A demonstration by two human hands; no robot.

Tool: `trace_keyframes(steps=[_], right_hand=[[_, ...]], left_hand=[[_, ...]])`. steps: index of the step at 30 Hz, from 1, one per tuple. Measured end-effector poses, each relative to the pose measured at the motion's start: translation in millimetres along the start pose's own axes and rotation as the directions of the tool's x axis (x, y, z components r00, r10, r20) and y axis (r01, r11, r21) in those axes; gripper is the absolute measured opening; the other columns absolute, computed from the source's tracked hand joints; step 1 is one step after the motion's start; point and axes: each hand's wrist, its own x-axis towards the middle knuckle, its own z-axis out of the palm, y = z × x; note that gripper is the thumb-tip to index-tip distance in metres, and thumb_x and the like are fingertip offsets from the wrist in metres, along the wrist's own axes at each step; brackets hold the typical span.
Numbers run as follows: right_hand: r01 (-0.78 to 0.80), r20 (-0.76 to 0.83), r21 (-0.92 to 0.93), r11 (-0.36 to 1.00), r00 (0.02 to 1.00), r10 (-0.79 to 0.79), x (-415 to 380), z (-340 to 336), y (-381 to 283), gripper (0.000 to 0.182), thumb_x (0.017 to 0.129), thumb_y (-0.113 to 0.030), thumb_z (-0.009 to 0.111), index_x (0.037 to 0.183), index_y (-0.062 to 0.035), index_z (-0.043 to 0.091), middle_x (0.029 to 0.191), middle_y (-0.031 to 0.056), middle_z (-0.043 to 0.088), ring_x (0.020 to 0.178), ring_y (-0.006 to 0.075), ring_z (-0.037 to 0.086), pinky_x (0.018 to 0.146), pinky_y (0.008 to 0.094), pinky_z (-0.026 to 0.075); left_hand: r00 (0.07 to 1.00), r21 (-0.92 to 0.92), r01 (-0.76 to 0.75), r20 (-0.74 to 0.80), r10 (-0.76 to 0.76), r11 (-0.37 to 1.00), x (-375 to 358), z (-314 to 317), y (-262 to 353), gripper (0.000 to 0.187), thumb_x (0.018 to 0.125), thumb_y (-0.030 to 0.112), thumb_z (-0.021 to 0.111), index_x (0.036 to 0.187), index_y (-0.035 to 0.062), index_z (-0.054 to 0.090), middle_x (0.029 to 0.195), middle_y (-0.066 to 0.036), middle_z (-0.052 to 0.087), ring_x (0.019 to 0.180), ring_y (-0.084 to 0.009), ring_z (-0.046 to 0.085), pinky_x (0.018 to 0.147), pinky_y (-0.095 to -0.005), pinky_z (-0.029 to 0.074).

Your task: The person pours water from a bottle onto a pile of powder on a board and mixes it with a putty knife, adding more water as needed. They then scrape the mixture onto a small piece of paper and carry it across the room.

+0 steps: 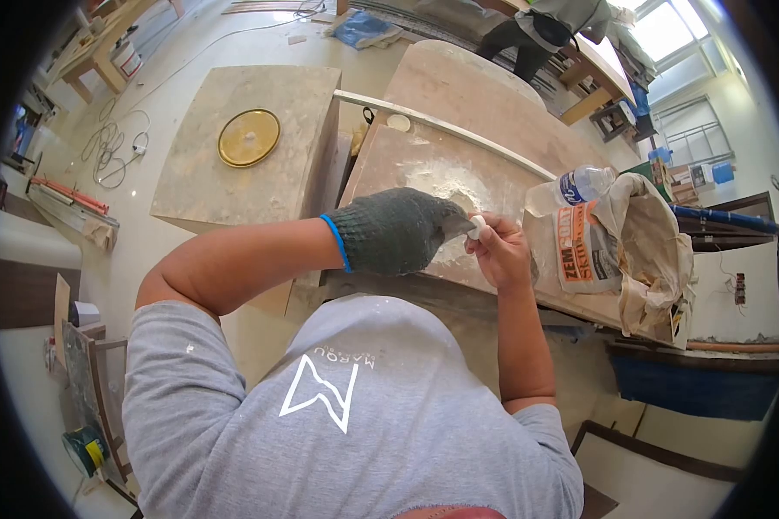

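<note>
My left hand [394, 232], in a dark knitted glove with a blue cuff, is closed over the near part of the work board. A flat greyish piece like a blade [455, 226] sticks out at its fingertips; its grip end is hidden. My bare right hand [504, 253] pinches a small white roundish piece [476, 227] right against that tip. What the piece is, I cannot make out. Beneath and beyond both hands, pale powder or paste [450, 183] is spread over the brownish board [389, 173].
Right of my hands lie a clear plastic bottle [584, 184] and an opened paper sack [658, 251]. A box-like block [199, 182] at left bears a round yellow lid [249, 138]. A long strip [459, 134] crosses the boards. Another person [541, 39] stands at the back; cables [112, 147] lie on the floor.
</note>
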Motion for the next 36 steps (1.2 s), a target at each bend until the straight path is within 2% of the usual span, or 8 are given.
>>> trace_keyframes(steps=[10,12,15,18,22,28,32,36], right_hand=[[-0.15,-0.121,-0.1,0.984,0.983,0.137,-1.8,-11.7,8.4,0.026,0.093,-0.016,0.072,0.11,0.0037,0.069,0.09,0.0082,0.069,0.072,0.0125,0.061,0.065,0.0271,0.049],[-0.181,-0.121,-0.109,0.977,0.978,0.168,-1.3,-12.9,6.3,0.027,0.092,-0.014,0.073,0.111,0.0044,0.068,0.091,0.0077,0.068,0.073,0.0126,0.062,0.065,0.0266,0.049],[0.154,-0.158,-0.232,0.96,0.968,-0.194,3.1,3.0,4.4,0.031,0.087,-0.011,0.077,0.114,0.0029,0.069,0.095,0.0074,0.067,0.077,0.0129,0.061,0.068,0.0263,0.051],[0.355,0.048,-0.817,0.454,0.827,-0.56,6.9,24.9,-20.9,0.038,0.081,-0.007,0.081,0.117,-0.0006,0.069,0.097,0.0079,0.066,0.08,0.0133,0.061,0.071,0.027,0.052],[0.197,0.079,-0.97,0.145,0.815,-0.574,1.7,38.8,-41.2,0.042,0.073,-0.007,0.083,0.113,-0.0028,0.071,0.099,0.0092,0.064,0.077,0.0164,0.06,0.07,0.0284,0.052],[0.159,0.066,-0.979,0.129,0.84,-0.538,1.7,37.3,-42.7,0.041,0.075,-0.007,0.081,0.115,-0.0049,0.07,0.093,0.008,0.061,0.073,0.0175,0.058,0.069,0.0312,0.052],[0.06,-0.034,-0.987,0.149,0.829,-0.558,4.7,17.4,-70.3,0.037,0.08,-0.007,0.076,0.117,-0.0049,0.069,0.091,0.0076,0.059,0.073,0.0161,0.058,0.067,0.0302,0.051],[0.006,-0.143,-0.977,0.211,0.719,-0.68,7.4,-13.4,-116.2,0.027,0.081,-0.01,0.076,0.106,-0.0035,0.068,0.086,0.0072,0.061,0.073,0.0152,0.06,0.067,0.0291,0.05]], left_hand=[[0.985,0.432,-0.091,0.169,0.018,0.897,-2.0,-4.2,16.4,0.049,0.083,0.005,0.057,0.132,0.0097,0.057,0.092,-0.021,0.067,0.081,-0.0384,0.068,0.071,-0.0467,0.054],[0.992,0.296,-0.02,0.122,-0.017,0.955,0.3,0.2,8.8,0.043,0.085,0.008,0.058,0.128,0.0075,0.06,0.094,-0.02,0.067,0.082,-0.0369,0.068,0.073,-0.0444,0.054],[0.989,-0.107,0.13,0.081,-0.122,0.986,9.7,-6.5,-7.5,0.036,0.087,0.015,0.062,0.121,0.0042,0.063,0.099,-0.02,0.069,0.083,-0.0328,0.069,0.076,-0.0407,0.054],[0.99,-0.173,0.133,-0.013,-0.137,0.976,10.0,-6.0,-25.8,0.033,0.088,0.021,0.066,0.115,0.0017,0.066,0.107,-0.018,0.07,0.087,-0.0264,0.068,0.081,-0.0363,0.053],[0.979,-0.242,0.114,-0.138,-0.151,0.963,-0.3,8.1,-34.7,0.032,0.091,0.018,0.064,0.119,0.0045,0.066,0.106,-0.017,0.07,0.092,-0.029,0.068,0.085,-0.0359,0.053],[0.974,0.002,0.136,-0.182,-0.134,0.991,-1.7,11.0,-23.8,0.031,0.092,0.018,0.062,0.12,0.0059,0.066,0.121,-0.018,0.066,0.106,-0.0367,0.065,0.093,-0.0402,0.052],[0.961,0.201,0.226,-0.205,-0.185,0.953,4.5,30.8,-116.2,0.045,0.087,0.024,0.069,0.126,0.0019,0.061,0.132,-0.022,0.059,0.117,-0.0398,0.06,0.1,-0.0419,0.048],[0.805,0.037,0.494,-0.398,-0.44,0.869,5.3,45.4,-171.5,0.063,0.081,0.028,0.075,0.132,-0.0012,0.053,0.133,-0.026,0.056,0.123,-0.0393,0.056,0.105,-0.0428,0.045]])
